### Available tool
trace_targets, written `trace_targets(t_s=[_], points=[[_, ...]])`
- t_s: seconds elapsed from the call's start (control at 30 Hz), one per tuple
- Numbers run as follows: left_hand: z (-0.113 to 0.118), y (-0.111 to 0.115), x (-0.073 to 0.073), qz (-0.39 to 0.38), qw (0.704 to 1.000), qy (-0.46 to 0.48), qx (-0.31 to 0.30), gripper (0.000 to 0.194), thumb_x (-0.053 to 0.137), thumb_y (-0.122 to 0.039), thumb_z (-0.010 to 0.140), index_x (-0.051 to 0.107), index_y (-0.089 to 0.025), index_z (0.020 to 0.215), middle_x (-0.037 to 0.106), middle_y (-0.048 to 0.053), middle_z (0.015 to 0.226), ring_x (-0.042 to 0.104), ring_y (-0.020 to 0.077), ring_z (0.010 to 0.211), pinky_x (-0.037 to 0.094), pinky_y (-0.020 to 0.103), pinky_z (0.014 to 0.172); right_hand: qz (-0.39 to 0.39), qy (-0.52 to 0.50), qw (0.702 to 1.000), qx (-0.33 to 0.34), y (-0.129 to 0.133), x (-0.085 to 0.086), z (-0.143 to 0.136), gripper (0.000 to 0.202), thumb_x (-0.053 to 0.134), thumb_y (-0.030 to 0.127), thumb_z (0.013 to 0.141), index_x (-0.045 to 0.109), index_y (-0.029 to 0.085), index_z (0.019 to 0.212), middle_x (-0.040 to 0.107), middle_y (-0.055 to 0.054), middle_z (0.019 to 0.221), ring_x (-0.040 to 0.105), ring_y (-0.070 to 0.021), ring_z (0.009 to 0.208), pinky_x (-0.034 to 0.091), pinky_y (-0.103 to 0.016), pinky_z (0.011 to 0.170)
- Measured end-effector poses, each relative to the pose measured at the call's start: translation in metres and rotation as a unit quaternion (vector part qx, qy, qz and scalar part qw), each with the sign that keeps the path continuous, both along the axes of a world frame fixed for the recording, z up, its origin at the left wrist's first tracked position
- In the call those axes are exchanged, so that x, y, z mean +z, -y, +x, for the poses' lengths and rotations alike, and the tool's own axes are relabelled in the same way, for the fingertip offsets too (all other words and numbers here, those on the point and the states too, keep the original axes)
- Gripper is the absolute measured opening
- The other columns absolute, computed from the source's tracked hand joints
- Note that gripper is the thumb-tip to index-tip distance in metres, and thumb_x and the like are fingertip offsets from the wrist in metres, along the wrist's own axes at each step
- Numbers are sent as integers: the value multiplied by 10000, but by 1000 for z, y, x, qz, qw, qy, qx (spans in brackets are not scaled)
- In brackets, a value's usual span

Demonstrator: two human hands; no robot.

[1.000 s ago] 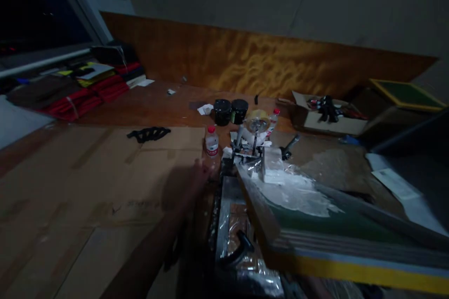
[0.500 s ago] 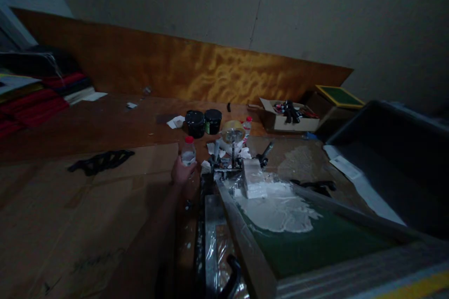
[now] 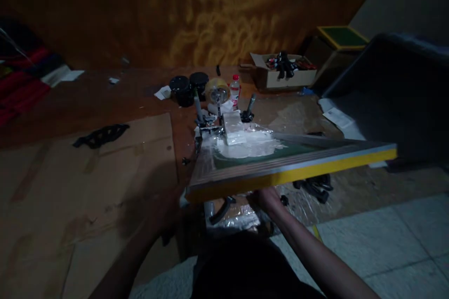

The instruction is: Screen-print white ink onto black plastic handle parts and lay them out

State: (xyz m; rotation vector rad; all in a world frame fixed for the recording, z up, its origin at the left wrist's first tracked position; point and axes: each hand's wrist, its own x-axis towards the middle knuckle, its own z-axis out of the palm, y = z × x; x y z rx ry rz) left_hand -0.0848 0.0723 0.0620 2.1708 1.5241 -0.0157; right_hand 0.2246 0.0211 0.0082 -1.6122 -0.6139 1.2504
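A screen frame (image 3: 291,174) with a yellow front edge is tilted over a plastic-wrapped board (image 3: 236,222). White paste (image 3: 249,145) and a white block (image 3: 233,124) lie at its far end, near the clamps. My left hand (image 3: 173,203) is dark and blurred beside the frame's left front corner, its fingers not distinguishable. Under the front edge is my right hand (image 3: 266,198), its fingers hidden below the frame. A black curved handle (image 3: 221,210) sits on the near side of the board.
Behind the clamps stand a red-capped bottle (image 3: 235,89), a tape roll (image 3: 217,91) and two black tubs (image 3: 182,88). An open box of tools (image 3: 287,77) is at the back right. Cardboard (image 3: 140,163) covers the left; a dark bin (image 3: 386,98) stands right.
My left hand has let go of a red-capped bottle and come back to the frame's left corner. My right hand has come into view under the front edge. The view has tilted down.
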Motion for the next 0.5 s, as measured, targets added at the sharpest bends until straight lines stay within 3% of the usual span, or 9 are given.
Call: trace_targets(t_s=[0.1, 0.2, 0.37, 0.5], points=[[28, 17, 3, 20, 996, -71, -56, 469, 631, -314, 782, 603, -250, 1246, 642, 121, 1280, 606, 322, 1135, 505, 454, 922, 15, -66, 998, 13, 1, -2, 0, 506, 752, 652, 622, 685, 170, 762, 699, -39, 721, 633, -185, 675, 480, -275, 623], [51, 19, 7, 26, 990, -115, -84, 463, 619, -281, 789, 587, -227, 1248, 609, 149, 1292, 596, 333, 1141, 527, 453, 862, 21, -96, 995, 25, 5, -2, 2, 560, 769, 671, 586, 694, 164, 813, 688, -31, 733, 599, -164, 642, 465, -270, 598], [70, 17, 17, 52, 983, -152, -93, 358, 543, -225, 831, 606, -205, 1183, 623, 159, 1190, 621, 341, 1079, 550, 434, 764, 14, -85, 996, 16, 14, -2, 7, 539, 746, 683, 610, 672, 172, 765, 628, 9, 642, 516, -116, 554, 384, -224, 517], [80, 18, 26, 61, 977, -171, -108, 335, 507, -298, 873, 608, -205, 1178, 616, 174, 1190, 629, 359, 1043, 554, 456, 726, 9, -113, 994, 0, 18, -1, 11, 511, 757, 669, 595, 665, 189, 743, 642, 13, 643, 530, -122, 554, 383, -225, 521]])
